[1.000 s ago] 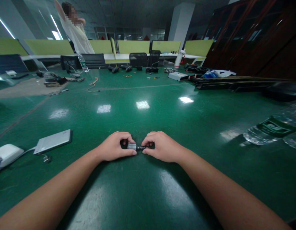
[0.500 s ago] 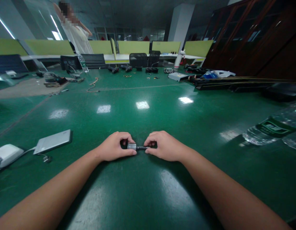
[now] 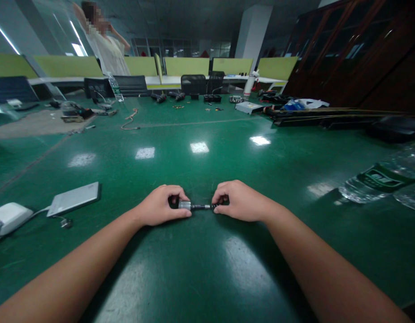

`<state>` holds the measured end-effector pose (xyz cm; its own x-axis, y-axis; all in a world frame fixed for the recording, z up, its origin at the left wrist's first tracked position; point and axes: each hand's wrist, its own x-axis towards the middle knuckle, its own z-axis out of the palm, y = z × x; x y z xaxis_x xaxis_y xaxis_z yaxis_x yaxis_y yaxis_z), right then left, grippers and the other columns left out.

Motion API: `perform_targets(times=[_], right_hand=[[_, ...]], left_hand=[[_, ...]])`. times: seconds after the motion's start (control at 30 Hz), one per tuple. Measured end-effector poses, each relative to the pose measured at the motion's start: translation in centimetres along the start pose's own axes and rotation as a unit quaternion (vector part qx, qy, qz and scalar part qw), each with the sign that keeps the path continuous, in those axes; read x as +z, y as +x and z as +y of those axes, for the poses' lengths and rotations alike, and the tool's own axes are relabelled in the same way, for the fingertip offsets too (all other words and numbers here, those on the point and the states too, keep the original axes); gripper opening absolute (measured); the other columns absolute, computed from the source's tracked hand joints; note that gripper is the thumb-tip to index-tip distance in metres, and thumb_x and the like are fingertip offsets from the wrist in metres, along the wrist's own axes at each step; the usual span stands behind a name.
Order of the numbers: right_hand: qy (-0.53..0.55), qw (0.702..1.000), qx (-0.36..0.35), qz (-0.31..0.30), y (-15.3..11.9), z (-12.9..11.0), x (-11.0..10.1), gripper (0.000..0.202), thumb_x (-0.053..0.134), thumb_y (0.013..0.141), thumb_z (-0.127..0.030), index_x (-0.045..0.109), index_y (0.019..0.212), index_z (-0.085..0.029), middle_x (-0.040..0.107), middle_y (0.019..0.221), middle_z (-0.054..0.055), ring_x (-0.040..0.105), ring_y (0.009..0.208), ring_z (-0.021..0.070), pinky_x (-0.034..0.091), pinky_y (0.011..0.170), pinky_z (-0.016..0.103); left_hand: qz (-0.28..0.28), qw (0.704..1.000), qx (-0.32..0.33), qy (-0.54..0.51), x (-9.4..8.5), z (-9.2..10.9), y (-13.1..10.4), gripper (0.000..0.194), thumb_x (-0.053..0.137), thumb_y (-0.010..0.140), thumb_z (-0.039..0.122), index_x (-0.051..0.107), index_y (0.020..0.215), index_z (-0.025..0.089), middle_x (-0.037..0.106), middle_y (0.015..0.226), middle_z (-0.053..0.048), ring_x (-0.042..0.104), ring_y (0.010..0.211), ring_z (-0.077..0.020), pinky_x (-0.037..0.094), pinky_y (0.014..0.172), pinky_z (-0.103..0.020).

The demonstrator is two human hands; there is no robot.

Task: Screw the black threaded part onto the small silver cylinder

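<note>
My left hand [image 3: 163, 205] pinches a silver metal cylinder [image 3: 185, 205] low over the green table, near the middle of the view. From the cylinder a thin dark shaft [image 3: 201, 207] with a bright end section points right, toward my other hand. My right hand [image 3: 236, 202] is closed in a pinch on a small black coiled piece [image 3: 215, 206] that looks like a spring, at the shaft's right end. Whether the spring still surrounds the tip of the shaft is too small to tell.
On the left lie a silver flat box [image 3: 74, 198] and a white device [image 3: 10, 217] with a cable. A clear bottle [image 3: 378, 181] lies at the right. Tools and parts line the green table's [image 3: 180, 166] far side. A person [image 3: 108, 49] stands at the back left.
My right hand has moved a little to the right with the black coil, and more of the shaft shows. My left hand and the cylinder have stayed in place.
</note>
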<state>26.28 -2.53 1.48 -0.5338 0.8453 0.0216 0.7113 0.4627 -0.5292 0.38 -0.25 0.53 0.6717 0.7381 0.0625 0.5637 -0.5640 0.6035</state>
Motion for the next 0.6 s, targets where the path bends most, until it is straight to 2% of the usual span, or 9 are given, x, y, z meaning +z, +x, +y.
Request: perform_targets(times=[0.6], right_hand=[[0.010,1.000,-0.001,0.002,0.05,-0.01,-0.02,0.011,0.073,0.076,-0.021,0.077,0.086,-0.020,0.068,0.081,0.003,0.059,0.071,0.0133,0.042,0.064,0.025]], left_hand=[[0.000,1.000,0.003,-0.002,-0.05,-0.01,0.02,0.028,0.075,0.076,0.043,0.070,0.086,0.017,0.066,0.078,-0.001,0.056,0.070,-0.0141,0.038,0.063,-0.023]])
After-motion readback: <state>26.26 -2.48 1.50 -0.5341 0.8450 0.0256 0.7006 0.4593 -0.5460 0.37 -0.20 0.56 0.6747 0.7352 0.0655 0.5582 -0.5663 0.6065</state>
